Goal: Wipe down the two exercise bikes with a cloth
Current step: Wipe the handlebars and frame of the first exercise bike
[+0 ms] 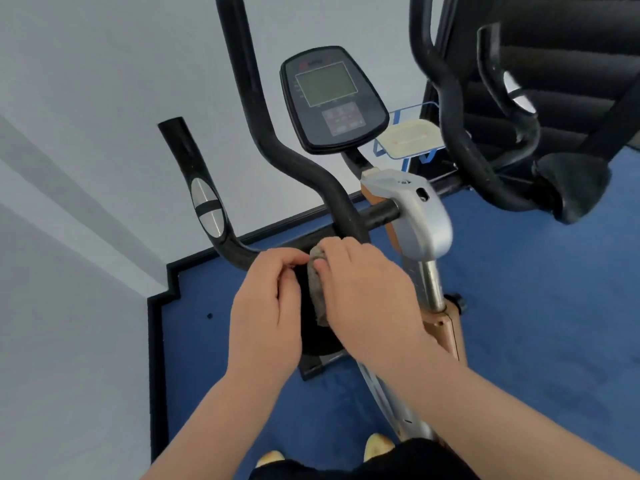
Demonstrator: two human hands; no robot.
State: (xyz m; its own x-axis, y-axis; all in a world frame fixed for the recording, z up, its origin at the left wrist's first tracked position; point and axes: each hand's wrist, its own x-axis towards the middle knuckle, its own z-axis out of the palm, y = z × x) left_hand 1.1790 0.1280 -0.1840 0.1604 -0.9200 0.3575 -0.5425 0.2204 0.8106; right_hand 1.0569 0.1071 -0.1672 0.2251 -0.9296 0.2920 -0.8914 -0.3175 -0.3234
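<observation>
Right now both my hands meet over the near exercise bike with its black curved handlebars (311,174), just below where the left bar bends in toward the stem. My right hand (360,292) has its fingers (332,251) curled down around the crumpled grey cloth (317,289), pressing it against the black bar beneath. My left hand (266,306) sits just beside it, touching the cloth's left edge; its fingers (287,261) are bent and pinched on that edge, though how much cloth they hold is hidden under the knuckles.

Further away, the bike's black oval console with a greenish screen and a pad of buttons (330,98) stands on its stem, tilted toward me. To the left, a short black grip with a silver oval sensor plate (206,206) rises from the bar. To the right of my hands are the silver plastic housing (419,209) and the chrome post (431,285) dropping into a copper-coloured frame piece (445,327).

The second exercise bike with black foam-wrapped handlebars (460,140) stands at the far right, well apart from my hands. Between the two bikes, further back, is a pale pad on a blue-framed tray (410,138). The blue carpet floor (536,306) runs to a black skirting strip (156,341) along the pale grey wall (86,116). At the near edge I see my yellow shoe tips (379,445).
</observation>
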